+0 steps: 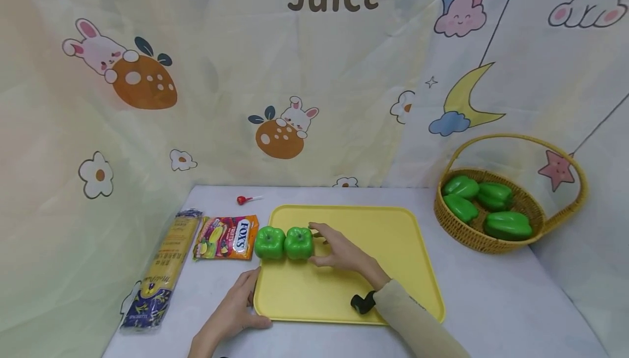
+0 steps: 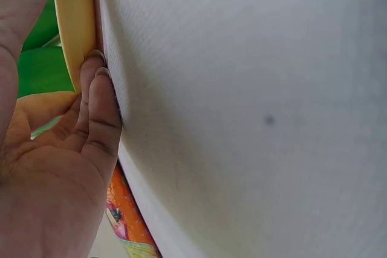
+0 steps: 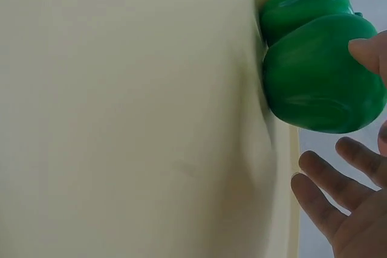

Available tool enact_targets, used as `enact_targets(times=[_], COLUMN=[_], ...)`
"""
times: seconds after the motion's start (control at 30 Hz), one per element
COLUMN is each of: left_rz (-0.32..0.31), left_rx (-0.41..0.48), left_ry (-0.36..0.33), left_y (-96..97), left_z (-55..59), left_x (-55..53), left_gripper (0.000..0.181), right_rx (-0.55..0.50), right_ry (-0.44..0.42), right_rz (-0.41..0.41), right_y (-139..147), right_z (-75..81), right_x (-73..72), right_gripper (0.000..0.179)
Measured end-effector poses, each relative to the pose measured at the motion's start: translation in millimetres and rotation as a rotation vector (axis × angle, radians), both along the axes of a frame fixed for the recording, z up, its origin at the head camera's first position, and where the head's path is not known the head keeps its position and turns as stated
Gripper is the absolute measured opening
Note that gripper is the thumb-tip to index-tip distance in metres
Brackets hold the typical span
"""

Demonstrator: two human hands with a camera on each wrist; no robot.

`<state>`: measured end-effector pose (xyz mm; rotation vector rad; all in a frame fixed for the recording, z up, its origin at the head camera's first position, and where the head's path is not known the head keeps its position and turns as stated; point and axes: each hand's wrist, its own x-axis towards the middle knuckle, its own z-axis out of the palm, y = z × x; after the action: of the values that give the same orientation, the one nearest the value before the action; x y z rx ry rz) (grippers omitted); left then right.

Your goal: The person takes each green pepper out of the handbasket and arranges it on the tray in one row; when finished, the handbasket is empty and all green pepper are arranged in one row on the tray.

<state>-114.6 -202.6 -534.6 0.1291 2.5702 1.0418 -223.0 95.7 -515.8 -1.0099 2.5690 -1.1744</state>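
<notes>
Two green bell peppers stand side by side at the left of a yellow tray (image 1: 363,238): a left pepper (image 1: 269,243) and a right pepper (image 1: 298,243). My right hand (image 1: 341,250) reaches over the tray, thumb and fingers spread close by the right pepper. In the right wrist view its thumb overlaps that pepper (image 3: 323,74), while the other fingers stand apart from it. Along the tray's left edge rests my left hand (image 1: 237,310), its thumb by the near corner. Its fingertips touch the tray's rim (image 2: 75,22) in the left wrist view.
A wicker basket (image 1: 484,245) holding several green peppers (image 1: 508,225) stands at the right. Left of the tray lie a candy bag (image 1: 226,238) and a long pasta packet (image 1: 159,273). Behind them is a red lollipop (image 1: 242,200). A printed curtain (image 1: 344,74) hangs behind the table.
</notes>
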Motion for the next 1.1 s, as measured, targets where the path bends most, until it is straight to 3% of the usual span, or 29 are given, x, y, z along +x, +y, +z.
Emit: enact_targets(times=[0.67, 0.87, 1.1], left_rz=[0.004, 0.006, 0.013], left_rx=[-0.013, -0.024, -0.032], left_ry=[0.012, 0.016, 0.011], left_y=[-0.4, 0.0, 1.9], left_z=[5.2, 3.5, 1.8], left_x=[0.2, -0.1, -0.2], left_gripper=[0.131, 0.132, 0.132], right_rx=[-0.002, -0.030, 0.007], right_ry=[-0.001, 0.036, 0.112], right_rz=[-0.161, -0.193, -0.261], right_y=[45, 68, 100], right_z=[28.9, 37.3, 48.0], right_x=[0.5, -3.5, -8.1], right_gripper=[0.080, 0.081, 0.078])
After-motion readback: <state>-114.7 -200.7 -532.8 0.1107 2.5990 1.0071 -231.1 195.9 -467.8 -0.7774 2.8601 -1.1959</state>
